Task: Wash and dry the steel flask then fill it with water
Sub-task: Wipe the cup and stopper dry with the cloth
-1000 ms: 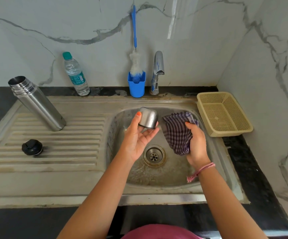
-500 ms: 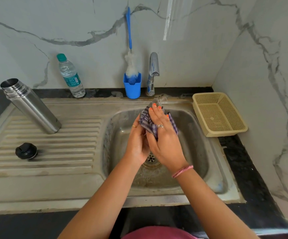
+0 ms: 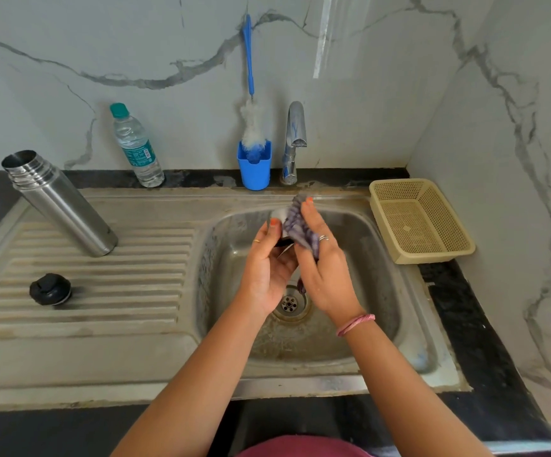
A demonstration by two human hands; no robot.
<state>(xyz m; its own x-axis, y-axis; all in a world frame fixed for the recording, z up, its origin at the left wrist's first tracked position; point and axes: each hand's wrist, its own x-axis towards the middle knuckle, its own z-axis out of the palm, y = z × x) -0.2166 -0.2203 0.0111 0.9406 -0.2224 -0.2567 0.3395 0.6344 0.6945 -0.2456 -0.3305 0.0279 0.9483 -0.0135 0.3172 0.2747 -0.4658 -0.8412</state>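
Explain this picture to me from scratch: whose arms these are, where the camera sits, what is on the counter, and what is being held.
There is no machine here. A person wears a wide-angle camera on the head, looking down at their own arms over a steel sink.

The left hand holds a small steel cup-shaped cap, mostly hidden. The right hand presses a purple checked cloth against it, apparently drying it.

On the ribbed draining board stands the tall steel flask, open, with a black round stopper nearer the camera. Along the wall are a clear plastic water bottle, a blue holder with a bottle brush and the chrome tap. A beige plastic basket sits at the right.
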